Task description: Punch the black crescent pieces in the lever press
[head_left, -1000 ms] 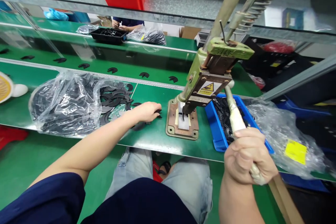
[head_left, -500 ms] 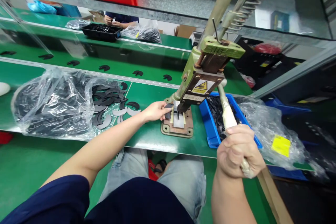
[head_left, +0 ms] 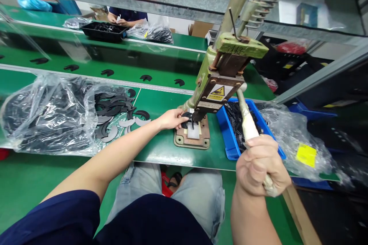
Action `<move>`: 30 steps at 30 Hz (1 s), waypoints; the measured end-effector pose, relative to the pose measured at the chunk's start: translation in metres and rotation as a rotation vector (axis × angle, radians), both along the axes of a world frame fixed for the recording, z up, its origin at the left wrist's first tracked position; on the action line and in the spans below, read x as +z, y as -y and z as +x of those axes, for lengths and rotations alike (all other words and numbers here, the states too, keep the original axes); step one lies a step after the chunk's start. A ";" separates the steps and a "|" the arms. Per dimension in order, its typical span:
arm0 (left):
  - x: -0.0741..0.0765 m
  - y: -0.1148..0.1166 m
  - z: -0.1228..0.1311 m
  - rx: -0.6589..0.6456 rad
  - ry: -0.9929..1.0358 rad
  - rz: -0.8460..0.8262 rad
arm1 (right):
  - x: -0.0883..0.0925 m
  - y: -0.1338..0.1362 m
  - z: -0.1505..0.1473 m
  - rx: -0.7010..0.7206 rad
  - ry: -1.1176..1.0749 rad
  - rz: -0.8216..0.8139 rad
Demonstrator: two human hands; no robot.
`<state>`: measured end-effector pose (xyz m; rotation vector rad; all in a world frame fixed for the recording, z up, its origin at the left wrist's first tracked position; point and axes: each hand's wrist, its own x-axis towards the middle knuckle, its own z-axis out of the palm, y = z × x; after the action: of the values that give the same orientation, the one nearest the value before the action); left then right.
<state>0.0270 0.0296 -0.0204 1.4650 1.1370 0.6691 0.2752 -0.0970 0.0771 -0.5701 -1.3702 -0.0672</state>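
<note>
Between the fingers of my left hand (head_left: 174,118) is a black curved plastic piece (head_left: 186,115), held at the press base (head_left: 192,143) beside the ram of the green hand press (head_left: 220,80). A small black part under the ram lies against the piece; how they fit together I cannot make out. My right hand (head_left: 262,165) is wrapped around the press lever (head_left: 249,124), which is covered in pale tape. Loose black and grey curved pieces (head_left: 115,109) spill from a clear plastic bag (head_left: 54,116) left of my left hand.
A blue bin (head_left: 232,149) of small black parts stands right of the press, near a clear bag (head_left: 299,138). Several black pieces lie along the green belt (head_left: 123,59) behind. Across it, a co-worker's hands (head_left: 120,21) are above a black tray (head_left: 105,32). A metal shelf (head_left: 178,9) hangs overhead.
The curved piece in my left hand has moved right, in against the small black part under the ram. My right hand keeps its grip on the lever. Pieces on the belt appear further left.
</note>
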 end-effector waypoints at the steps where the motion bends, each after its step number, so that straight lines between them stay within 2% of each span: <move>1: 0.000 0.000 0.000 -0.004 -0.003 -0.007 | 0.000 0.000 0.000 -0.001 0.001 -0.005; 7: 0.009 -0.005 0.001 -0.059 -0.028 -0.127 | 0.002 -0.001 -0.001 0.001 -0.003 0.004; 12: 0.014 -0.008 0.005 -0.016 -0.008 -0.287 | 0.000 0.001 -0.001 0.013 0.000 0.009; 14: 0.014 -0.007 0.006 0.012 -0.014 -0.353 | 0.008 0.000 -0.001 0.016 0.003 0.013; 17: 0.013 -0.005 0.009 0.057 0.023 -0.391 | 0.040 -0.008 0.000 0.085 -0.016 0.031; 20: 0.013 0.001 0.011 0.094 0.079 -0.382 | 0.092 -0.026 0.004 0.184 -0.028 0.017; 22: 0.015 0.008 0.011 0.113 0.127 -0.372 | 0.120 -0.037 0.007 0.189 0.019 -0.028; 23: 0.017 0.012 0.009 0.120 0.154 -0.357 | 0.126 -0.041 0.009 0.162 0.046 -0.031; 24: 0.019 0.017 0.006 0.123 0.180 -0.336 | 0.126 -0.043 0.011 0.116 0.071 -0.023; 26: 0.026 0.029 -0.002 0.121 0.222 -0.281 | 0.105 -0.042 0.013 -0.031 0.071 0.006; 28: 0.037 0.045 -0.013 0.091 0.247 -0.227 | 0.061 -0.035 0.012 -0.178 0.042 -0.084; 29: 0.042 0.053 -0.017 0.065 0.256 -0.206 | 0.035 -0.030 0.010 -0.201 0.049 -0.189; 30: 0.048 0.062 -0.021 0.037 0.263 -0.187 | 0.010 -0.025 0.006 -0.179 0.104 -0.367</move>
<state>0.0057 -0.0320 0.0275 1.1627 0.9947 0.7366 0.2808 -0.0723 0.0867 -1.0081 -1.4396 0.0113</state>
